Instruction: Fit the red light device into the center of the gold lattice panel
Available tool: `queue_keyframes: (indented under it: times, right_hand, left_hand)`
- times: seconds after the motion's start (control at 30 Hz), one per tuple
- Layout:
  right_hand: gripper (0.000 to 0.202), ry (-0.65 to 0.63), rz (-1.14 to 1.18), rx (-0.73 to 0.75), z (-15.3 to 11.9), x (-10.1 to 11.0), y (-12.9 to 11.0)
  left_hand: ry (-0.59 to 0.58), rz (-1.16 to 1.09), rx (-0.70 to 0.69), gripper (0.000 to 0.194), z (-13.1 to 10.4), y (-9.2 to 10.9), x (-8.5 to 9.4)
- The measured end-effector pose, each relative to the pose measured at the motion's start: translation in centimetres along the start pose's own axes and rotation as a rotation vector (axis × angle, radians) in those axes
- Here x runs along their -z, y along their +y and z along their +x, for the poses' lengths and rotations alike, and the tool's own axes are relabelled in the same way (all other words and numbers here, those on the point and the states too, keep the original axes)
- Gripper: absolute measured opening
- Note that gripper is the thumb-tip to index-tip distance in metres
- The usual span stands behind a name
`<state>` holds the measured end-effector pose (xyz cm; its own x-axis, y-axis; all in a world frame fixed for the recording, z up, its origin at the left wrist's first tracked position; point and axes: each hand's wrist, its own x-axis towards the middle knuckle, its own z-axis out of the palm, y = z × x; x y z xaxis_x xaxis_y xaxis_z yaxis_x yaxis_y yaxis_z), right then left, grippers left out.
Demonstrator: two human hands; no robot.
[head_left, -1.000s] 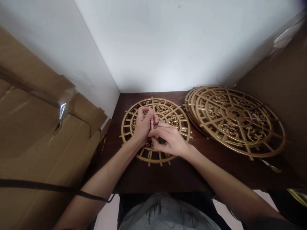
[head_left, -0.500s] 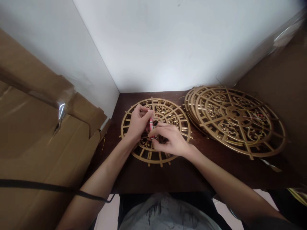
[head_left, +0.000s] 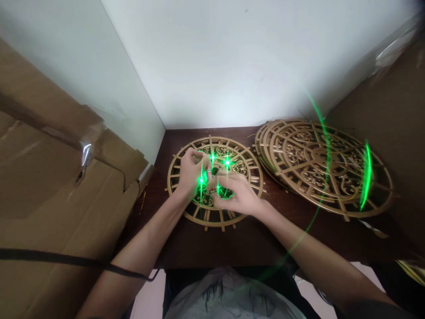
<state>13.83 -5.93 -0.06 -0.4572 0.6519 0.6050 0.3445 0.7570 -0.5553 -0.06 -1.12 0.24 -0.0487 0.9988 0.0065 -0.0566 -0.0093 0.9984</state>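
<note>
A round gold openwork frame (head_left: 223, 225) lies flat on the dark brown table (head_left: 212, 252). Over its middle, a small red battery-like cylinder (head_left: 209, 173) is held between my hands, partly hidden by fingers and glare. My left hand (head_left: 191, 170) pinches its upper end, closed. Fingers of my right hand (head_left: 236, 191) are closed around its lower end. Several bright green lights (head_left: 227, 162) shine within the frame around my fingers.
More gold frames (head_left: 323, 168) are stacked at the right, with thin wire on top. Cardboard (head_left: 66, 190) stands at the left, and a black cable (head_left: 83, 262) crosses above my left forearm. A white wall (head_left: 232, 66) rises behind the table.
Green lights have come on in the frame under my hands, with green glare streaks across the right side. Both hands have barely moved.
</note>
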Motion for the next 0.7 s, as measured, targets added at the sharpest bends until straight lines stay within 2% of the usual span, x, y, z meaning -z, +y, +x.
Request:
queue_keyframes:
  times: [0.7]
  right_hand:
    - [0.015, -0.030, -0.018, 0.010, -0.29, -0.35, 0.63]
  left_hand:
    - [0.026, 0.067, -0.002, 0.014, 0.01, -0.10, -0.13]
